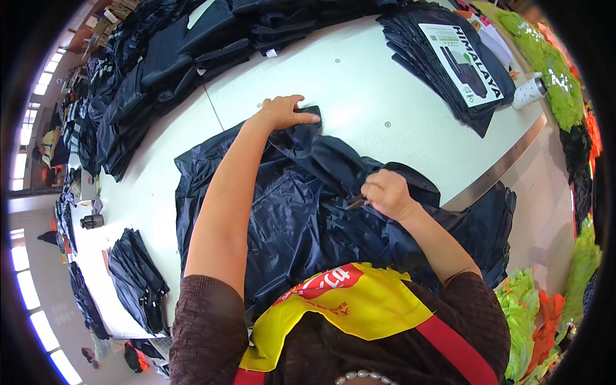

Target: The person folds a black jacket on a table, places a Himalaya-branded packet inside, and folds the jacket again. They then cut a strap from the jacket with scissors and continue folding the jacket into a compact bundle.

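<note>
A dark navy jacket point(282, 199) of thin, shiny fabric lies rumpled on the white table in front of me. Its zip point(346, 153) curves along an edge between my hands. At the jacket's far edge rests my left hand point(279, 114), fingers spread, the thumb over a dark corner of cloth. My right hand point(387, 194) is closed around small metal thread snips point(355, 203), whose tips point left just over the fabric. The palm hides the rest of the snips. Some of the jacket passes under my right forearm and hangs toward the table's right edge.
Dark garments point(173, 64) are heaped along the far left side. Flat packs with a printed sheet point(462, 64) lie far right beside a white bottle point(529, 93). A folded dark stack point(138, 279) sits left. Lime-green garments point(520, 314) are piled right, past the metal table edge point(497, 168).
</note>
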